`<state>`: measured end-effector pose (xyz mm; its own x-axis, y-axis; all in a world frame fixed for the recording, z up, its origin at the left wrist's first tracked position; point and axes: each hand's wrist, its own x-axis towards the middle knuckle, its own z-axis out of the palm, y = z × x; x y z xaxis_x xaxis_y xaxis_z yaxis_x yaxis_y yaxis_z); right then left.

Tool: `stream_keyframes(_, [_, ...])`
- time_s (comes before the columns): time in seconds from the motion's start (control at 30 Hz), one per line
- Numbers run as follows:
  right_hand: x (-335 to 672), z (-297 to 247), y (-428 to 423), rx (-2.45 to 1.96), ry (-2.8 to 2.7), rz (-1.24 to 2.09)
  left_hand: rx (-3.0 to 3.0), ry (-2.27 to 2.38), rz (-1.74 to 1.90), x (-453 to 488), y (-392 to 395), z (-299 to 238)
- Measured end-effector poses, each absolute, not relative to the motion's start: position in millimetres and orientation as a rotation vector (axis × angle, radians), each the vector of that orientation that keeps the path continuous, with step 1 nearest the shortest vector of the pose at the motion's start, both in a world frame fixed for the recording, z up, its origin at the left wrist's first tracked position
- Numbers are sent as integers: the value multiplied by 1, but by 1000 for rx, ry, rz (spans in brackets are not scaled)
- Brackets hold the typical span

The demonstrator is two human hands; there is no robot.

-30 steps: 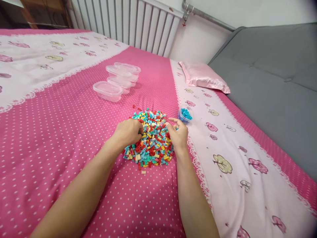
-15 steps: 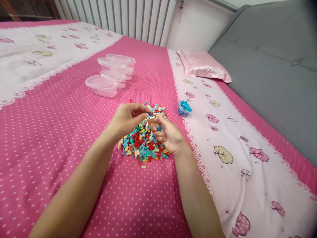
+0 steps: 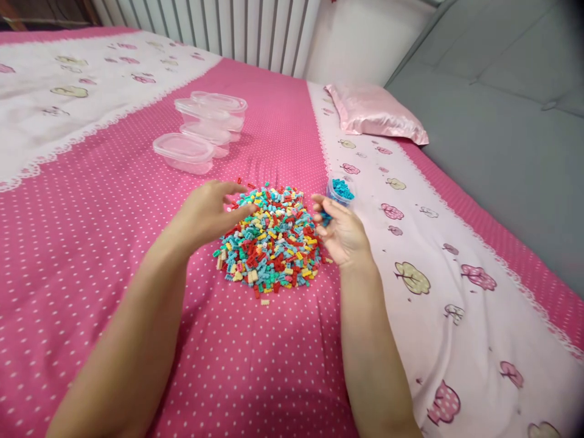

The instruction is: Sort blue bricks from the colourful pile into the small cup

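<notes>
A heap of small toy building bricks (image 3: 274,243) in red, yellow, teal, light blue and cream lies on the pink polka-dot sheet. Over the heap's upper left edge is my left hand (image 3: 205,213), thumb and fingers apart, with nothing visible between them. My right hand (image 3: 344,237) is at the heap's right side, palm turned up and fingers curled. Blue bricks (image 3: 325,218) show among its fingers; how many is hidden. Just behind that hand stands a small clear tub (image 3: 341,199) holding bright blue bricks, its front partly covered by my fingers.
Several clear lidded plastic containers (image 3: 185,152) stand in a row to the left behind the heap. A pink satin pillow (image 3: 376,112) lies at the back right, near the grey padded headboard (image 3: 493,103). White slatted railing (image 3: 219,30) borders the far side.
My hands have separated from close together over the heap. The left moved left and opened; the right moved right toward the tub, keeping blue bricks. The view shifted slightly.
</notes>
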<state>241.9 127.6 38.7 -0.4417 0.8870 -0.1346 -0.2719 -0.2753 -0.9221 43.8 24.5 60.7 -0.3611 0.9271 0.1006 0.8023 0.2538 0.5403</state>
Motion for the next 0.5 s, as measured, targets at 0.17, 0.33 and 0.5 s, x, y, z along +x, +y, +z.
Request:
stream_keyframes(0.17, [258, 32, 141, -1064, -1354, 1551, 1434, 2265, 97, 6, 13, 54])
stream_keyframes(0.33, [262, 13, 150, -1294, -1784, 1156, 1458, 2131, 5, 2, 14, 42])
stream_keyframes(0.5, [264, -3, 155, -1616, -2181, 569, 1448, 1995, 104, 12, 19, 34])
